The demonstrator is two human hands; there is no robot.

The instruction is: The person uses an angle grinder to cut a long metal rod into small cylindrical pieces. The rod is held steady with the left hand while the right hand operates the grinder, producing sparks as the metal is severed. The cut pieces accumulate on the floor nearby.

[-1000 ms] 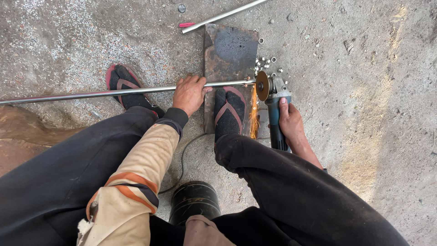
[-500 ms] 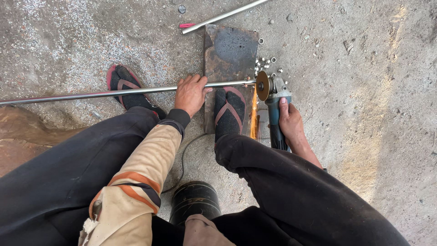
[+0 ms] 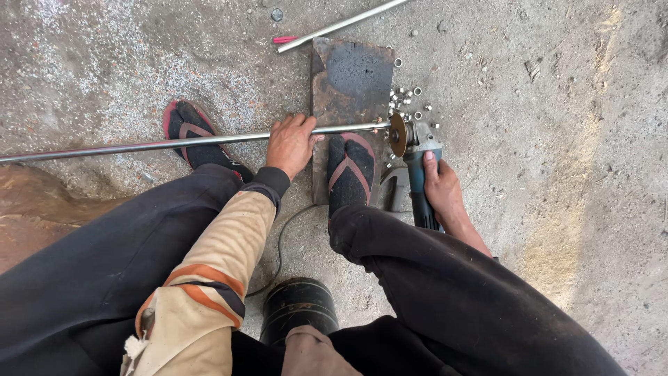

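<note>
A long thin metal rod (image 3: 160,145) lies across the concrete floor from the left edge to a rusty steel plate (image 3: 351,76). My left hand (image 3: 290,144) presses down on the rod beside the plate. My right hand (image 3: 441,188) grips the body of a blue angle grinder (image 3: 417,174), whose orange-brown disc (image 3: 398,134) sits at the rod's right end. My right foot in a sandal (image 3: 351,170) stands on the plate, holding it down. Several short cut metal rings (image 3: 409,101) lie scattered just beyond the disc.
My left foot in a sandal (image 3: 198,139) rests under the rod. A second metal rod (image 3: 341,25) with a red-tipped tool (image 3: 284,40) lies at the top. A black cylinder (image 3: 298,310) stands between my legs, with a black cable (image 3: 282,240) trailing nearby.
The stream of orange sparks below the disc is gone now. Hands, rod and grinder have kept their places.
</note>
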